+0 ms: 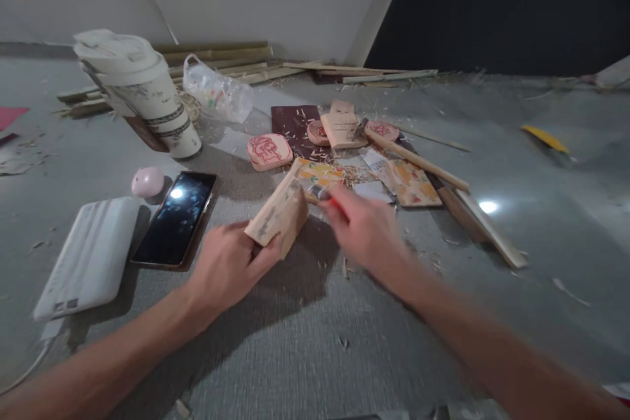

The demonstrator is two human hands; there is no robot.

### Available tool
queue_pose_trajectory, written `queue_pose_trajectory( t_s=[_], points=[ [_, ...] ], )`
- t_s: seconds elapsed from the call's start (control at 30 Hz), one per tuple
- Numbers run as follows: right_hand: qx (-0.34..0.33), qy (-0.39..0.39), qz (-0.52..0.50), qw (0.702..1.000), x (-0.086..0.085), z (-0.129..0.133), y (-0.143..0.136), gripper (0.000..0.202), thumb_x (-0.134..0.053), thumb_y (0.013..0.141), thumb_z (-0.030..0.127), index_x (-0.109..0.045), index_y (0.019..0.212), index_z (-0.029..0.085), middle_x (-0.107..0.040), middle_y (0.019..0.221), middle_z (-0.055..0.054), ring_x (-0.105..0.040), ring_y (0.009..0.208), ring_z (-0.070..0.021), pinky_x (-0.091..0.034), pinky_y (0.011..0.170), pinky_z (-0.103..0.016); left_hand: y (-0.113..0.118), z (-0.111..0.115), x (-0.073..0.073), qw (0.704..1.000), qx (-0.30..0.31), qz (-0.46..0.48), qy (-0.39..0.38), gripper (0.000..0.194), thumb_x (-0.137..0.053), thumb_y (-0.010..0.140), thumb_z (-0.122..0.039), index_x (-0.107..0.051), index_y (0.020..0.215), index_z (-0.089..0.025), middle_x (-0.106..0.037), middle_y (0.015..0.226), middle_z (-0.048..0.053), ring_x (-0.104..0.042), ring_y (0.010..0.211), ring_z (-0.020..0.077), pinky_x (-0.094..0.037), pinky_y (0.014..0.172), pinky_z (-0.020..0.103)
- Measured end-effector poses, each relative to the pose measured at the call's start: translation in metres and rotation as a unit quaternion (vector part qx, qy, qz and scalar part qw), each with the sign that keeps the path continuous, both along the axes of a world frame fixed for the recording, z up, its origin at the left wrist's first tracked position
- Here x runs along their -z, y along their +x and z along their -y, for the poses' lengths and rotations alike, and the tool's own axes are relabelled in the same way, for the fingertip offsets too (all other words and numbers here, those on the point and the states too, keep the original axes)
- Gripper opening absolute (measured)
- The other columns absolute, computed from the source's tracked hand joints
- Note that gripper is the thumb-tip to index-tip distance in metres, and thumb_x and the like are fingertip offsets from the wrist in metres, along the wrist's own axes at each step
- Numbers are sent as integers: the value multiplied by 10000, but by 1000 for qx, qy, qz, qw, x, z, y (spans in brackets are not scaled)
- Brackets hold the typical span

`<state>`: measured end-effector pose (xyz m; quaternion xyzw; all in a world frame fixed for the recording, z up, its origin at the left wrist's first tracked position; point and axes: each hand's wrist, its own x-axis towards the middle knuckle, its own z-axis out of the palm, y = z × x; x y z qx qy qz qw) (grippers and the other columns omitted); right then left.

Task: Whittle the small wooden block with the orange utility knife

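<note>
My left hand (pixel 229 262) is closed around a pale wooden block (pixel 275 213) with dark smudged marks on its face, tilted up off the floor. In my right hand (pixel 367 226), blurred by motion, is a red-handled knife (pixel 338 210); its metal end meets or nearly meets the block's right edge. Most of the handle is hidden by my fingers. Just beyond lie curled wood shavings (pixel 357 176), a fruit-patterned card (pixel 319 174) and a rounded wood piece with red line drawing (pixel 269 151).
To the left are a phone (pixel 176 220), a white power bank (pixel 88 256), a pink egg-shaped object (pixel 147 182) and a tall lidded cup (pixel 142 92). A hammer (pixel 418 159) lies at the right, a yellow cutter (pixel 545 138) farther out. Bamboo strips (pixel 221 54) line the wall.
</note>
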<state>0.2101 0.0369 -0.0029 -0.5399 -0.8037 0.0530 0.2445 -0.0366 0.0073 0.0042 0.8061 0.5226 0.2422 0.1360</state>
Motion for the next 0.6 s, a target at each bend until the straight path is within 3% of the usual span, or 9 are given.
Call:
queue_pose_trajectory(
  t_s=[0.07, 0.13, 0.23, 0.4, 0.6],
  points=[
    [69, 4, 5, 998, -1, -13, 15, 313, -473, 1079, 426, -602, 888, 214, -533, 631, 23, -418, 568, -138, -248, 588, -300, 3, 4, 0, 999, 35, 5, 3, 391, -486, 953, -333, -587, 617, -159, -531, 518, -7, -456, 418, 92, -262, 474, 231],
    [80, 10, -24, 996, -3, -18, 20, 314, -463, 1073, 410, -564, 848, 217, -505, 625, 25, -419, 579, -143, -270, 602, -300, 6, 7, 0, 999, 44, 11, -17, 393, -476, 960, -334, -583, 624, -162, -516, 518, -15, -436, 422, 89, -262, 471, 227],
    [8, -4, -57, 998, -7, -6, 5, 305, -423, 1087, 423, -550, 901, 217, -538, 671, 24, -445, 585, -138, -280, 596, -293, 7, 5, 0, 998, 11, 14, -58, 431, -471, 968, -376, -558, 599, -170, -455, 485, -31, -374, 419, 86, -240, 465, 233],
    [-129, -69, -58, 988, -7, 28, -28, 372, -386, 1104, 500, -532, 919, 211, -608, 725, 4, -505, 601, -143, -282, 573, -291, 4, 0, -1, 996, -15, 22, -89, 384, -478, 931, -351, -594, 615, -166, -556, 532, -9, -450, 466, 95, -259, 518, 247],
    [-153, -68, -37, 985, -3, 31, -27, 486, -320, 1113, 596, -537, 929, 201, -636, 749, 2, -504, 581, -132, -258, 544, -290, 3, 0, -1, 997, -13, 19, -80, 355, -488, 891, -319, -565, 580, -165, -550, 526, -4, -458, 467, 94, -243, 532, 252]
  ],
)
